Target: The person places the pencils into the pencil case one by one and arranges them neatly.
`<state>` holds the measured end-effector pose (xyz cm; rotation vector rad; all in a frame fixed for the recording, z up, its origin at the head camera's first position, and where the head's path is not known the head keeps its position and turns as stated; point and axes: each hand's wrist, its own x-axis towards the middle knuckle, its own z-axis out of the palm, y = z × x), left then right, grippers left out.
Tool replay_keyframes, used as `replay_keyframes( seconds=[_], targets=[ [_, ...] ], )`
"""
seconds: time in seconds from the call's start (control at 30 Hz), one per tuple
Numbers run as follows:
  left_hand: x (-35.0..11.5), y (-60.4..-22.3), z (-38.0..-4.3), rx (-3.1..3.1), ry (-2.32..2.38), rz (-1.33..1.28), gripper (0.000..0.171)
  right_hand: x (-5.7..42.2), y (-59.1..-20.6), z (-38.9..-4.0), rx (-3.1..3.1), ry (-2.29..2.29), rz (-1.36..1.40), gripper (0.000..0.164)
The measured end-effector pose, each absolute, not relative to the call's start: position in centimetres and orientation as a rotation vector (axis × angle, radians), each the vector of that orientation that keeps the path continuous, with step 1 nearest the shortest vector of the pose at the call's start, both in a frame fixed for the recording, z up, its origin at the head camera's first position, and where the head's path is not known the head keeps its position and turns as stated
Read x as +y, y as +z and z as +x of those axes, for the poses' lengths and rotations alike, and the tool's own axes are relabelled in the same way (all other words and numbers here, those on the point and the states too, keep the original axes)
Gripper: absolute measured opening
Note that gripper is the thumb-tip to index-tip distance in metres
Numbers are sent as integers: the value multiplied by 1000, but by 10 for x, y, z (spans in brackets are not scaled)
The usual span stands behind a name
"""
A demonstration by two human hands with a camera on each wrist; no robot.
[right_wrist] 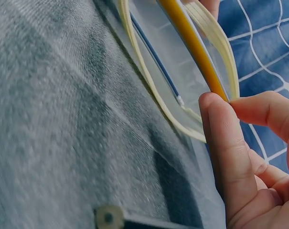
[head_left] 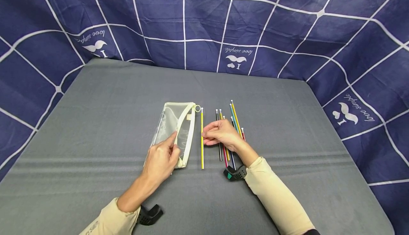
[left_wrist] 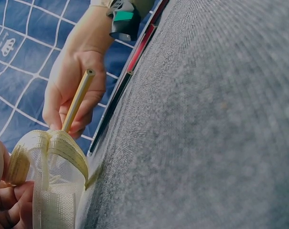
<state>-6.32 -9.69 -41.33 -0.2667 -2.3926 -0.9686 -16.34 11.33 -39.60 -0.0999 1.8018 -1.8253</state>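
Observation:
A clear pencil case [head_left: 169,119] with a cream zip edge lies on the grey table, its mouth held apart. My left hand [head_left: 162,157] grips the near edge of that mouth, index finger stretched along it. Just right of the case, my right hand [head_left: 222,134] pinches a yellow pencil [head_left: 202,153] between thumb and fingertips. In the right wrist view the pencil [right_wrist: 194,40] appears in front of the open mouth; whether its end is inside cannot be told. A thin blue stick [right_wrist: 156,55] with a pale end shows within the opening there.
Several pencils, among them a black one [head_left: 220,153], a teal one [head_left: 232,113] and another yellow one [head_left: 235,115], lie beneath and beside the right hand. Grey cloth covers the table [head_left: 127,86]. A blue checked curtain [head_left: 204,22] hangs along the back and sides.

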Motion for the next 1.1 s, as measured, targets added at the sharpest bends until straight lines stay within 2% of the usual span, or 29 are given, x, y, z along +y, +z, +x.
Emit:
replay_keyframes(
  seconds=[0.4,1.1],
  targets=[
    [-97,-412,-63,-2397,-976,-270,43,100,-399,-163,1779,-1787,-124,11],
    [-99,-412,-65,-2410,-991,-276,43,72,-396,-175,1803,-1748,-81,15]
  ],
)
